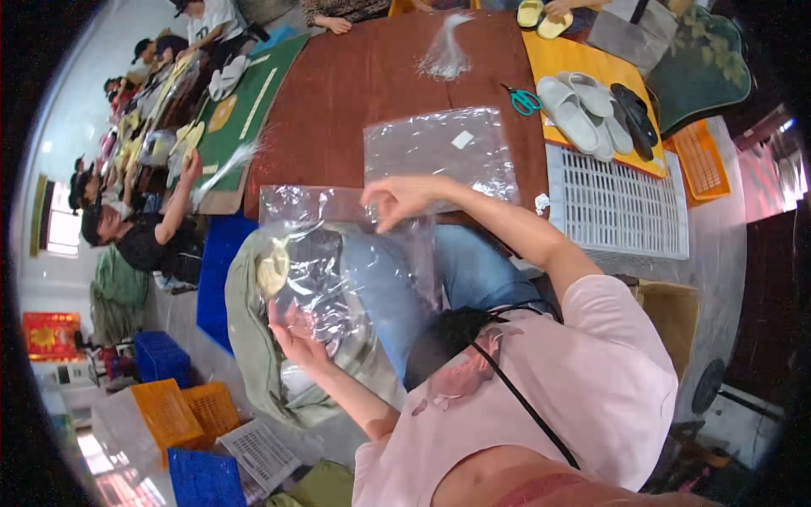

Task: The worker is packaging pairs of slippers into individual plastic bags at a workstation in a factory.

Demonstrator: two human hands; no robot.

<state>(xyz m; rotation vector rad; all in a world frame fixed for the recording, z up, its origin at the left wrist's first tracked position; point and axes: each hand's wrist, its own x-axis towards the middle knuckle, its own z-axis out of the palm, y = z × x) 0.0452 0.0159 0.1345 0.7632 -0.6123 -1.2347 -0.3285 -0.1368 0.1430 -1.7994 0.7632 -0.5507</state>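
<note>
A large clear plastic bag (325, 253) hangs in front of my lap, wrinkled and glossy. My left hand (302, 340) is closed on its lower left side, with part of the fingers seen through the film. Over the bag's upper right part, my right hand (410, 196) has its fingers bent and the thumb apart from them; nothing shows between them. A pale yellow slipper-like piece (273, 268) shows beside the bag, above an open green sack (245, 296). Another clear plastic bag (435, 148) lies flat on the brown table (338, 101).
Teal-handled scissors (524, 101) lie near white slippers (574, 114) and black slippers (634, 122) on a yellow board (549, 55). Beside the table stands a white crate (617, 203). Thin clear strands (445, 55) lie at the far edge. Co-workers sit to the left and across.
</note>
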